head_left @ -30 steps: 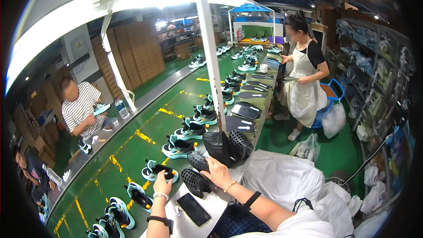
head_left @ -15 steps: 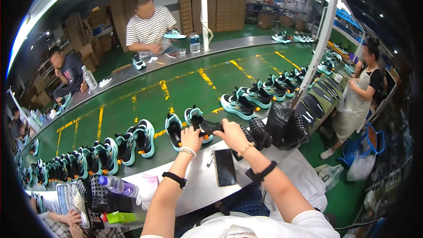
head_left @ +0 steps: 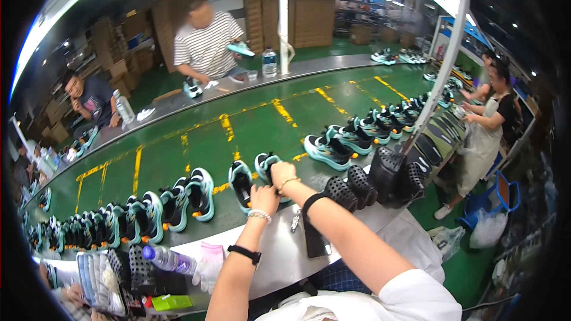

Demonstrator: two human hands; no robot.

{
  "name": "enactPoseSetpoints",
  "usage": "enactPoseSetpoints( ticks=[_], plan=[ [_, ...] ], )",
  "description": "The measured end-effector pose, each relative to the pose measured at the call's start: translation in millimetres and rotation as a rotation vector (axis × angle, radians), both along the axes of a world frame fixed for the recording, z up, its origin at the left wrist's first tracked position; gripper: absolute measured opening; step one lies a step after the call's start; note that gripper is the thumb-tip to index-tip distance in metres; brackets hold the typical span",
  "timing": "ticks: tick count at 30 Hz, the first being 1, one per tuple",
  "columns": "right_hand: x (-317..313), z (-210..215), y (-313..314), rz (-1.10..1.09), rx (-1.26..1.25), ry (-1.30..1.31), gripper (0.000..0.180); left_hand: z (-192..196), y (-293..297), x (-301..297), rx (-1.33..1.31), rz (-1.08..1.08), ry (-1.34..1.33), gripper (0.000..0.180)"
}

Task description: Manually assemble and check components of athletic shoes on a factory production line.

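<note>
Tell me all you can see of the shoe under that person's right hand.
This shoe has a black upper and a pale turquoise sole, seemingly fabric and foam. It sits on the green surface, right of a similar shoe. The right hand covers much of it; the left hand is by its near end. Whether fingers reach inside is hidden.
</note>
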State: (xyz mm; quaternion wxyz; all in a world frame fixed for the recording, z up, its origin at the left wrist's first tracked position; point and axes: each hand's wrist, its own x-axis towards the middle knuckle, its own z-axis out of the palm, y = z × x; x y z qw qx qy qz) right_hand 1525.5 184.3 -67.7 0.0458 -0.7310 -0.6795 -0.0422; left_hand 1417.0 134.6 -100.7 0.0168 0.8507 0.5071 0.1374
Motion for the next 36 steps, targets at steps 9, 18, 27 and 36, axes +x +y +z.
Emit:
enactPoseSetpoints(
  ticks=[9, 18, 27, 36],
  plan=[
    [-6, -27, 24, -0.090, -0.079, 0.276, 0.017, -13, -2, -3, -0.033, 0.026, -0.054, 0.024],
    [-5, 16, -49, 0.181, 0.089, 0.449, 0.020, 3, 21, -46, -0.023, 0.066, -0.414, 0.015],
    [7, -30, -87, 0.270, 0.071, 0.495, 0.024, -20, 98, -10, -0.312, 0.079, -0.665, 0.080],
    [-4, -47, -75, 0.238, 0.168, 0.505, 0.019, -24, 93, 7, -0.190, 0.260, -0.494, 0.062]
  ],
)
